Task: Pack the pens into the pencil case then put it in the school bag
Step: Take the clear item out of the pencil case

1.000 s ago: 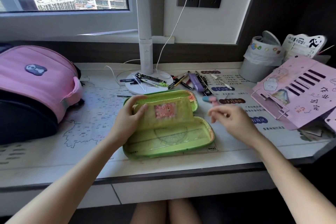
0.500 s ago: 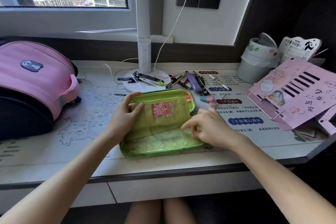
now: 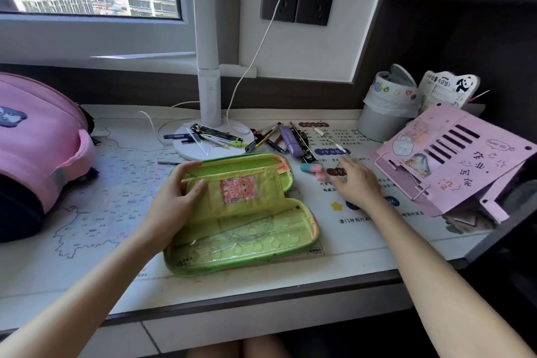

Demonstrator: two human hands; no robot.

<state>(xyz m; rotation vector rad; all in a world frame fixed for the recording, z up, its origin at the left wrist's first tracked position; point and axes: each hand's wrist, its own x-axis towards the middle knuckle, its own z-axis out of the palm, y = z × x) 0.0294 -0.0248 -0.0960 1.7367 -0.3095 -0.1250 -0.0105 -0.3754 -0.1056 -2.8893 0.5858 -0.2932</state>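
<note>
The right hand (image 3: 356,183) has left the one pencil case (image 3: 241,212), fingers spread and empty; left hand (image 3: 174,200) grips it.

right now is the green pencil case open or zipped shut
Open. The pencil case lies spread flat on the desk, its inner flap and mesh pocket showing, with the left hand holding that flap.

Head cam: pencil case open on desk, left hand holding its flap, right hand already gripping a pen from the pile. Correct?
Not quite. In the head view the right hand is not gripping a pen: it is open, fingers spread, reaching over the desk near the pink-and-blue eraser. The rest holds: the green pencil case lies open and the left hand holds its flap.
</note>
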